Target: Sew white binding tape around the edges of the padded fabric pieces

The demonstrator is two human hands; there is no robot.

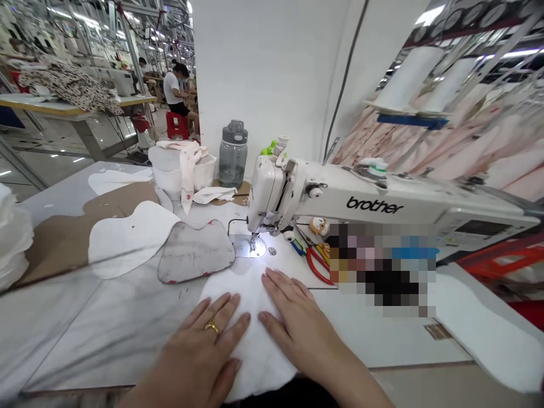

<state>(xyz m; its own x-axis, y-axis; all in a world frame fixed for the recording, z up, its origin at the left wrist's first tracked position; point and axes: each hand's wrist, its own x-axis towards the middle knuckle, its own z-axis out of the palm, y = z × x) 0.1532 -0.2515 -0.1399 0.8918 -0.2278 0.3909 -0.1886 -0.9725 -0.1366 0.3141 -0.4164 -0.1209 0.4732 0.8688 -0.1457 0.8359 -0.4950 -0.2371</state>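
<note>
A white fabric piece [255,351] lies flat in front of the sewing machine [331,192], its far end near the lit needle plate [246,247]. My left hand [208,334], with a gold ring, rests on its left side, fingers stretched out. On its right side my right hand [293,317] lies flat, fingers pointing toward the needle. Neither hand grips anything. Left of the needle sits a grey shaped template [195,252] with red marks along its edge. It overlaps a white cut piece [127,241] farther left.
A grey water bottle [233,156] and a white tub [165,170] with draped cloth stand behind. Red-handled scissors [317,266] lie under the machine arm, beside a blurred-out area. Brown card [63,243] lies left; another white piece [488,328] lies right. A person [176,90] sits in the background.
</note>
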